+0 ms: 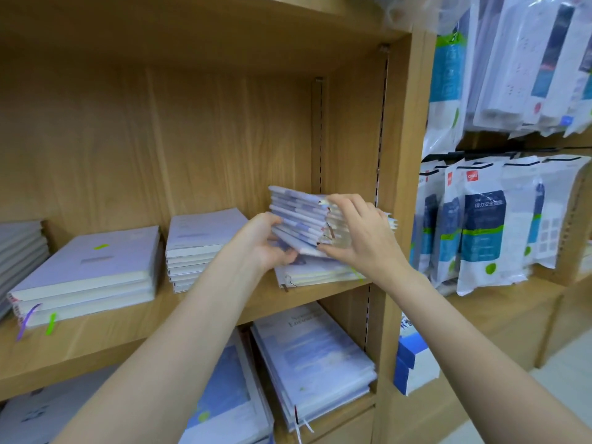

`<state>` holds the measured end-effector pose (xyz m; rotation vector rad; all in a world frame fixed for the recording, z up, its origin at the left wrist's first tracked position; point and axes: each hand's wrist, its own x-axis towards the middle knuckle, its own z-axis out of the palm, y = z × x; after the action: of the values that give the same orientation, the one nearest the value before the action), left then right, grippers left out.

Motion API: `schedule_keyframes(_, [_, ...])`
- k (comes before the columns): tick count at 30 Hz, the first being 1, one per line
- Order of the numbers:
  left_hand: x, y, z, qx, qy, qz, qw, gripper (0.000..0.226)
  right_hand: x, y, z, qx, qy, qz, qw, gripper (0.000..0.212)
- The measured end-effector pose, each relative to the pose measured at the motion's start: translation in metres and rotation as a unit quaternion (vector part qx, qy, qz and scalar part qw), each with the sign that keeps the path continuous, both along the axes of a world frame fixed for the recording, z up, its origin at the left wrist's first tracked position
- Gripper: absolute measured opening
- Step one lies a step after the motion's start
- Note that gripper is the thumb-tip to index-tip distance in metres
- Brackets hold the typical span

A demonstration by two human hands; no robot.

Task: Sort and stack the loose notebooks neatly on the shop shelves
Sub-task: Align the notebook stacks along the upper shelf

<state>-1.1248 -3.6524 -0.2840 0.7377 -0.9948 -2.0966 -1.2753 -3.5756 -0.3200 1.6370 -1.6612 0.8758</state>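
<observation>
A tilted bundle of several white-and-lilac notebooks (299,216) is held just above the right end of the wooden shelf (96,341). My left hand (266,243) grips its lower left edge, thumb on top. My right hand (358,232) presses against its right end with fingers spread over the page edges. Under the bundle, a few notebooks (320,274) lie flat on the shelf board. Further left stand a neat lilac notebook stack (198,251) and a larger lilac stack (93,274) with green and purple ribbons.
Grey notebooks (19,251) sit at the far left. The lower shelf holds blue-and-white notebooks (314,357). The shelf's right wall (400,187) stands close to my right hand. Bagged power strips (483,225) hang on the right; a blue-white box (413,363) stands below.
</observation>
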Motion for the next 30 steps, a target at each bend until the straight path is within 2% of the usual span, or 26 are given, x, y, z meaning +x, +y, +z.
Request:
schedule_keyframes(1, [-0.005,0.003,-0.001,-0.004,0.006,0.003,1.000,0.016,0.001,0.000,0.005,-0.008,-0.012,0.001,1.000,0.071])
schedule_keyframes(5, [-0.024,0.011,-0.009,-0.078,-0.077,-0.012,0.994,0.031,0.002,0.002,0.015,-0.006,-0.018,-0.008,1.000,0.072])
schedule_keyframes(8, [-0.021,0.004,-0.004,-0.082,-0.048,0.022,0.995,0.025,0.004,0.002,0.022,-0.006,-0.023,-0.008,1.000,0.072])
schedule_keyframes(13, [-0.031,0.021,-0.019,-0.030,-0.056,-0.029,0.998,0.023,0.006,0.005,0.034,0.009,-0.019,-0.028,0.999,0.071])
schedule_keyframes(17, [-0.029,0.017,-0.011,-0.040,-0.011,0.033,0.999,0.021,0.005,0.006,0.036,0.034,-0.010,-0.026,0.999,0.068])
schedule_keyframes(20, [-0.002,0.020,0.009,-0.073,0.001,0.026,0.997,0.018,0.002,0.007,0.051,0.039,-0.056,-0.018,0.998,0.066])
schedule_keyframes(24, [0.058,0.039,0.032,-0.144,0.018,0.010,0.989,0.013,0.005,0.011,0.056,0.088,-0.053,-0.032,0.994,0.063])
schedule_keyframes(26, [0.098,0.040,0.037,-0.158,0.030,0.032,0.987,0.016,0.020,0.014,0.045,0.133,-0.029,-0.061,0.989,0.064])
schedule_keyframes(29, [0.147,0.037,0.035,-0.151,0.030,0.080,0.985,0.015,0.043,0.008,0.030,0.245,0.051,-0.133,0.959,0.073])
schedule_keyframes(30, [0.158,0.038,0.034,-0.152,0.030,0.093,0.984,0.015,0.052,0.007,0.031,0.271,0.047,-0.127,0.953,0.076])
